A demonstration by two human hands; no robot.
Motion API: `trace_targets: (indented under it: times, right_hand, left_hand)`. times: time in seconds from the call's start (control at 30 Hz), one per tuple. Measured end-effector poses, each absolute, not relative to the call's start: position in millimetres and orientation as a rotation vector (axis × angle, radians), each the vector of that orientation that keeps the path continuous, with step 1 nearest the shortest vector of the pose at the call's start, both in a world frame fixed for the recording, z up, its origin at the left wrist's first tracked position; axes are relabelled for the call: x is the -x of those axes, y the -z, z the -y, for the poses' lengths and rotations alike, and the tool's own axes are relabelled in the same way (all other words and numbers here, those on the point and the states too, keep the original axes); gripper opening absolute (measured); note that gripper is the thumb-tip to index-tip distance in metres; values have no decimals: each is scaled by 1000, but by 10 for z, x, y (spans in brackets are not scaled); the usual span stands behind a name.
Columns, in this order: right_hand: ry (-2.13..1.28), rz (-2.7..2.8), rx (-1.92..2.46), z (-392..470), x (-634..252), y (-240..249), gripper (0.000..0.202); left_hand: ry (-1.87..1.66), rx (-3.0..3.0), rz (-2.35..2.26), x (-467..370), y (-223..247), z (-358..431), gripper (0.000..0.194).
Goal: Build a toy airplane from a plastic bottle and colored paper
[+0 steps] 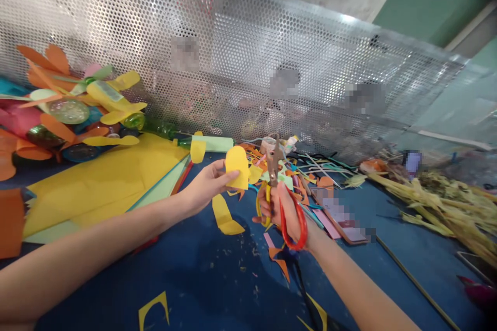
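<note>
A dark blue surface (186,274) is backed by a perforated metal panel (240,46), through which people are dimly seen. A round-topped yellow paper piece (237,164) is pinched between the thumb and fingers of the left hand (212,178) and is held up above the surface, near the middle of the view. Just to its right, scissors (273,171) are grasped by the right hand (285,212), with the fingers curled about the handles; the blades are pointed upward, apart from the paper. Below and between the hands, a bent yellow strip (223,214) is seen on the surface. Beyond the scissors, orange scraps (325,182) are strewn around a roll of tape (267,145). To the left, a large yellow sheet (108,176) is laid over paler sheets, and behind it paper flowers (114,94) are heaped with bottles. At the right, a phone (336,212) is laid near the right wrist, and farther out dried husks (430,199) are piled. In the foreground, a curved yellow offcut (152,306) is seen.
</note>
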State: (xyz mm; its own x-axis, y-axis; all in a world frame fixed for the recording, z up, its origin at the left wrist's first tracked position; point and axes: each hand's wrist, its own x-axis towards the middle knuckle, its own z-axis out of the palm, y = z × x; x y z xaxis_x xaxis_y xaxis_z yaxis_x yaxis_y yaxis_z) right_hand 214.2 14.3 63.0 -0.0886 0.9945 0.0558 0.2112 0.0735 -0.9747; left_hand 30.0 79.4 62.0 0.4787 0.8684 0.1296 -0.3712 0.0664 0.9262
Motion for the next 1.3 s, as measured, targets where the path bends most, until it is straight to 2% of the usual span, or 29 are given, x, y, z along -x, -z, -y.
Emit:
trace_targets:
  times: [0.13, 0.47, 1.3]
  right_hand:
    - [-1175, 1541, 1411, 0, -2026, -671, 41]
    - [-586, 2027, 1447, 112, -1907, -607, 40]
    - [-571, 2068, 1472, 136, -1886, -556, 34]
  left_hand:
    - [-1013, -1142, -523, -289, -663, -794, 23]
    - [-1120, -1236, -600, -293, -720, -683, 24]
    - [-1203, -1329, -587, -314, -656, -602, 20]
